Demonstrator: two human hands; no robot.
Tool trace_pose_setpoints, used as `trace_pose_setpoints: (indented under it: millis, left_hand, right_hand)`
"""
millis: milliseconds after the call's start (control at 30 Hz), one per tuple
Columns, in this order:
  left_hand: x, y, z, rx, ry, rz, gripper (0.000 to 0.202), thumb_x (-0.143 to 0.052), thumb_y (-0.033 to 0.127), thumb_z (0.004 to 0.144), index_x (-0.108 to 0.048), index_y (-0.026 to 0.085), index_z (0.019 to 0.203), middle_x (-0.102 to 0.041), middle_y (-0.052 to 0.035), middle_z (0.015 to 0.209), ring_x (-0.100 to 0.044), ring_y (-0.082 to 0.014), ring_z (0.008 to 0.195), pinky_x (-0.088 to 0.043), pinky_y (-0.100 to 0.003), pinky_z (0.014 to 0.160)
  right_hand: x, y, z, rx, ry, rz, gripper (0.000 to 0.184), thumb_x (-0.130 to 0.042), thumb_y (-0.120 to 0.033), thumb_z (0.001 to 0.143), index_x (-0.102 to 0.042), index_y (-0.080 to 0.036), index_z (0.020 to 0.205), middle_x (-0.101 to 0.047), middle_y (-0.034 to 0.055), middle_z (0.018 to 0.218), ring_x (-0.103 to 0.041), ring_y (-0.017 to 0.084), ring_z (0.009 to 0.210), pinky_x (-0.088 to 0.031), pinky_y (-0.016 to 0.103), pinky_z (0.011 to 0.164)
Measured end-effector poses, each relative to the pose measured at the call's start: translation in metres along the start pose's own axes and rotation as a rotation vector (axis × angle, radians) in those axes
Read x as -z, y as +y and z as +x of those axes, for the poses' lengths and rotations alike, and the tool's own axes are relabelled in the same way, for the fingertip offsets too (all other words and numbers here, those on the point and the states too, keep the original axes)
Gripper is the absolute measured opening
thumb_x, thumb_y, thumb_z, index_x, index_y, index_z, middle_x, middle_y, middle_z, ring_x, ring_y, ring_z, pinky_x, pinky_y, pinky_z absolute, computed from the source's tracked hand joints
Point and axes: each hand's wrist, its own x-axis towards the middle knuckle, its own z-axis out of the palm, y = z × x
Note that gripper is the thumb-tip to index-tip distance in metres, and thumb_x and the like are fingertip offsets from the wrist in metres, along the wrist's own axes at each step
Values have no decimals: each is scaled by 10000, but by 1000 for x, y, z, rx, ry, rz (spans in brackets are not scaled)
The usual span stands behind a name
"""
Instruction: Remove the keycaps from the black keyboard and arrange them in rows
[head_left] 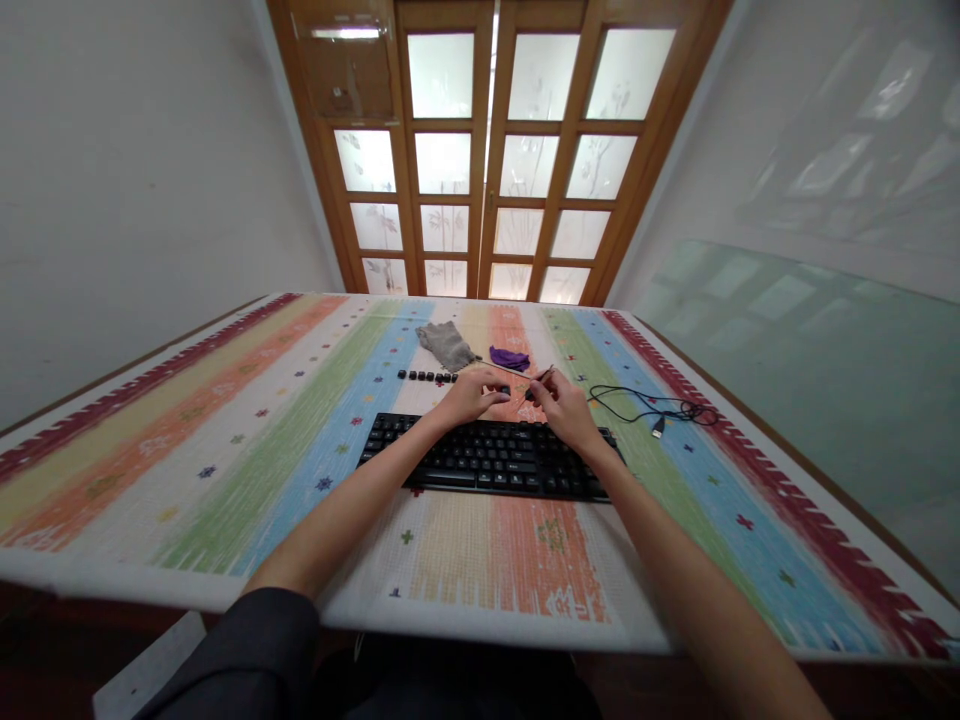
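My left hand (474, 394) is over the back edge of a black keyboard (487, 462), thumb and fingers closed at a small black keycap (505, 390). My right hand (562, 408) pinches a thin, stick-like tool (504, 369) that slants away to the left; its exact kind is too small to make out. Another small dark piece (529, 395) shows by the right fingertips. Behind the keyboard, several black keycaps (421, 376) stand in a row that runs up to my left hand. Both wrists cover parts of the keyboard.
A grey cloth (445, 344) and a purple cloth (510, 358) lie behind my hands. To the right, a coiled black cable (637, 397) ends in a USB plug (658, 428). A striped tablecloth (300, 420) covers the table; wooden glazed doors (480, 150) stand beyond.
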Motion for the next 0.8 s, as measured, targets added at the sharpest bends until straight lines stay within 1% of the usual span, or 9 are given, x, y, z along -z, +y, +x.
trace_pose_setpoints:
  millis: [100,267,367,467,533,667,800]
  left_hand:
    - [4,-6,10,4,-22,77,168,-703,176,800,-758,172,959,-731,-60,892,-624,-177,807,-494,-300,800]
    - [3,-18,25,-11,-128,219,160,-646,132,807,-746,167,927,-729,-57,863,-630,-198,826,-489,-312,818]
    - [-1,-25,33,-22,-178,297,155,-636,153,819,-747,164,927,-725,-76,884,-631,-224,878,-486,-336,847]
    - [-6,-32,39,-36,-203,385,179,-640,195,832,-749,168,972,-714,-105,987,-610,-251,986,-465,-372,920]
    - [-9,-36,43,-24,-210,438,207,-641,215,835,-748,170,1007,-700,-117,1039,-595,-260,1018,-452,-382,942]
    - [-15,-42,48,22,-242,515,211,-644,254,838,-755,182,1003,-695,-114,1040,-582,-274,1023,-450,-387,926]
    - [-20,-46,49,52,-248,513,215,-634,282,852,-754,197,1009,-692,-106,1056,-563,-279,1060,-443,-376,924]
  right_hand:
    - [1,-2,4,21,-45,-67,337,-493,-543,908,-525,-222,808,-656,41,693,-625,194,613,-483,317,624]
    - [4,-6,7,51,-79,-91,363,-488,-562,909,-531,-221,792,-668,42,687,-623,191,630,-486,310,646]
    - [7,-8,6,56,-82,-100,356,-490,-555,911,-530,-219,803,-667,40,688,-621,184,620,-479,301,643]
    - [10,-10,3,55,-98,-90,338,-483,-535,918,-526,-219,805,-668,39,696,-620,181,623,-471,295,637]
    - [11,-11,0,59,-106,-88,317,-481,-510,924,-530,-219,807,-671,39,703,-618,179,628,-466,292,633]
    - [16,-11,-6,63,-130,-89,293,-479,-482,929,-543,-213,832,-681,46,737,-619,175,643,-460,285,624]
    - [24,-11,-11,57,-144,-89,251,-480,-441,932,-545,-211,857,-687,51,762,-631,178,665,-469,290,640]
